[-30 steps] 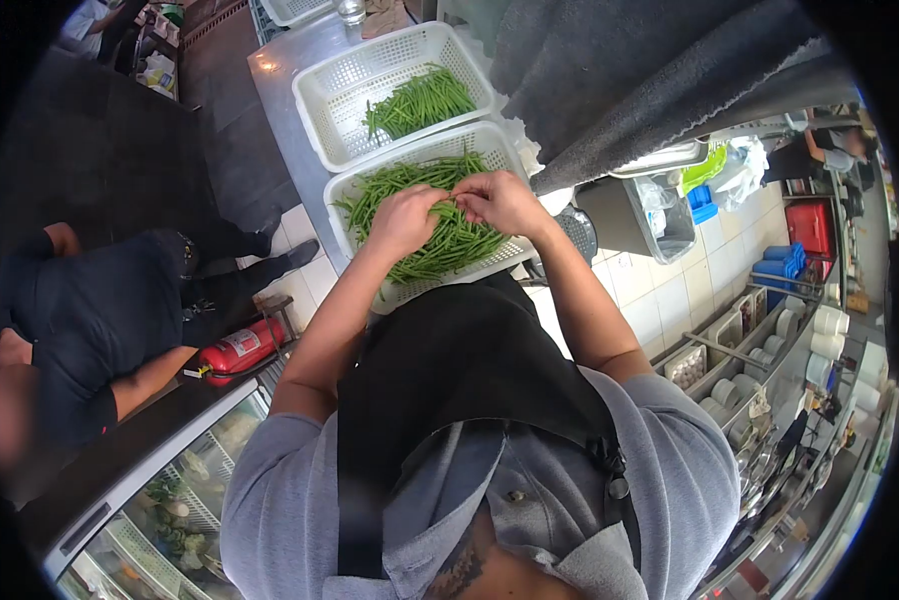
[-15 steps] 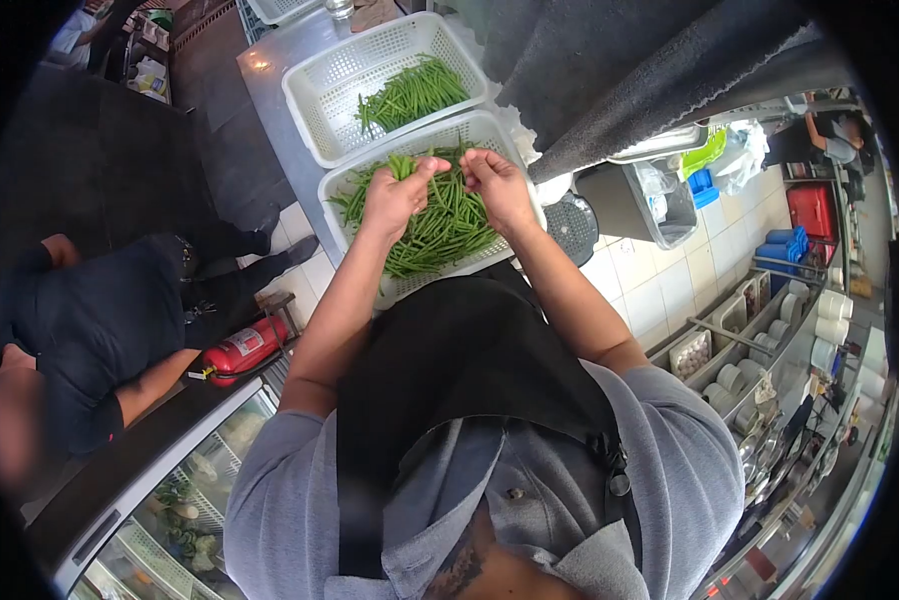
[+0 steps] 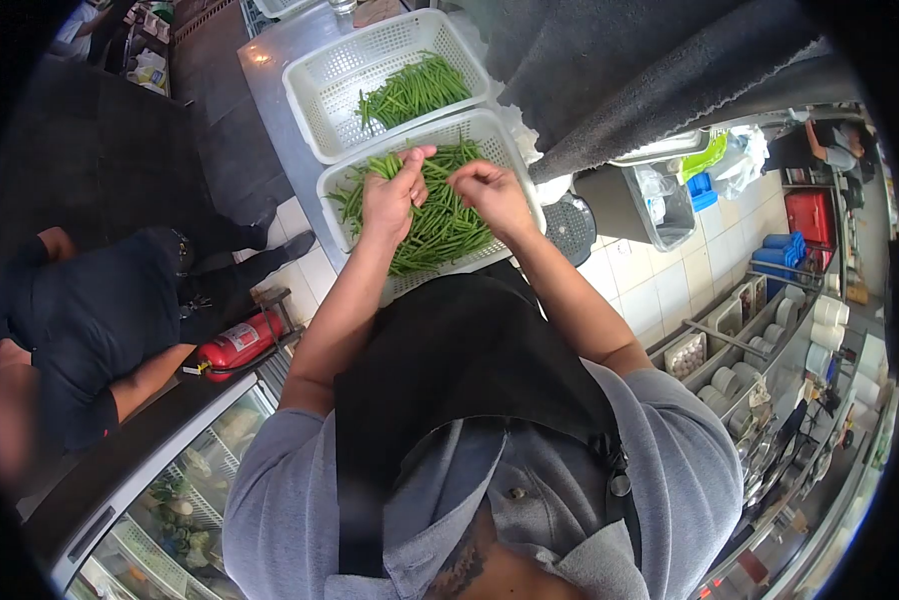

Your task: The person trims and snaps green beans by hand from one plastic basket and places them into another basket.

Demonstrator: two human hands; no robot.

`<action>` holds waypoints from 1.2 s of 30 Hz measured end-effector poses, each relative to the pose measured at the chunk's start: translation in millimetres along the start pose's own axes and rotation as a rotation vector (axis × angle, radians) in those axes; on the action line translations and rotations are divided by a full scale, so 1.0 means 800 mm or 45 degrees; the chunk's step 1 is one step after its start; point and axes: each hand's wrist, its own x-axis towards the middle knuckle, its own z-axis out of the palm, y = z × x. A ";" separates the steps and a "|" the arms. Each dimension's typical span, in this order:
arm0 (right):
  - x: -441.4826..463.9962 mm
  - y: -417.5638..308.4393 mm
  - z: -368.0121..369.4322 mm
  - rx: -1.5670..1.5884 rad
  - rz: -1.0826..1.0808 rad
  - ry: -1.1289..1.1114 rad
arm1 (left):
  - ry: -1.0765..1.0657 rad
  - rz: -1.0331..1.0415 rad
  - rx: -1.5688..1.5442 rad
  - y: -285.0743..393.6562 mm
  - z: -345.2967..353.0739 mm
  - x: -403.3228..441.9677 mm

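Green beans point(image 3: 440, 232) fill much of the near white perforated basket point(image 3: 518, 148) in front of me. Over its left part, my left hand point(image 3: 395, 195) is closed around a few green beans, whose pale ends show past the fingers. My right hand point(image 3: 495, 198) hovers above the right side of the same pile, thumb and fingertips pinched together. Whatever is between those fingertips is too small to make out. A gap separates the two hands. Just beyond stands a second white basket point(image 3: 320, 95) with a smaller heap of green beans point(image 3: 420, 88) at its right.
Both baskets rest on a metal table point(image 3: 270, 90). A dark cloth point(image 3: 650, 70) hangs at the right, above a grey bin point(image 3: 620, 200). On the left are a person in dark clothes point(image 3: 110, 310) and a red fire extinguisher point(image 3: 240, 345). Shelves of bowls point(image 3: 740, 380) line the right.
My right hand has drawn slightly down and away from the left hand, widening the gap. The left hand has turned a little, still holding beans.
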 end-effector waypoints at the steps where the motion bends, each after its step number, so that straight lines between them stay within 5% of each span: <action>1: 0.001 -0.001 0.000 -0.334 -0.172 -0.001 | -0.021 0.004 0.159 -0.001 0.000 -0.004; 2: -0.002 -0.001 -0.001 -0.838 -0.437 -0.032 | -0.042 0.011 0.318 -0.002 -0.001 -0.004; 5: -0.008 0.001 0.007 -1.368 -0.612 -0.403 | -0.010 0.117 0.802 -0.011 -0.016 -0.003; 7: -0.003 -0.003 0.007 -1.491 -0.486 -0.469 | 0.031 0.183 0.870 -0.009 -0.018 -0.003; 9: 0.019 0.000 0.003 -1.756 0.037 -0.305 | 0.081 0.243 0.940 -0.009 -0.029 -0.002; 12: 0.077 0.052 -0.023 -1.356 -0.145 0.330 | 0.174 0.068 1.078 0.001 -0.039 -0.003; 16: 0.125 0.073 -0.020 -1.265 -0.229 0.448 | 0.062 0.196 0.989 -0.011 -0.042 0.002; 18: 0.130 0.069 -0.009 -1.171 -0.456 0.540 | -0.126 0.102 0.519 -0.016 -0.040 0.003; 22: 0.079 0.006 0.005 -0.913 -0.389 0.467 | -0.102 -0.023 0.965 0.000 -0.052 0.002; 24: 0.060 -0.010 -0.001 -0.571 -0.187 0.180 | -0.069 0.748 1.175 0.001 -0.036 0.000; 28: 0.035 -0.042 -0.009 -0.146 0.014 -0.174 | -0.121 0.470 1.548 0.008 -0.029 -0.002; 33: 0.034 -0.037 -0.012 0.186 0.063 0.043 | -0.175 0.455 1.343 0.020 0.003 -0.005; 36: 0.030 -0.015 0.009 0.826 0.127 0.040 | -0.157 0.564 1.312 0.008 0.007 0.001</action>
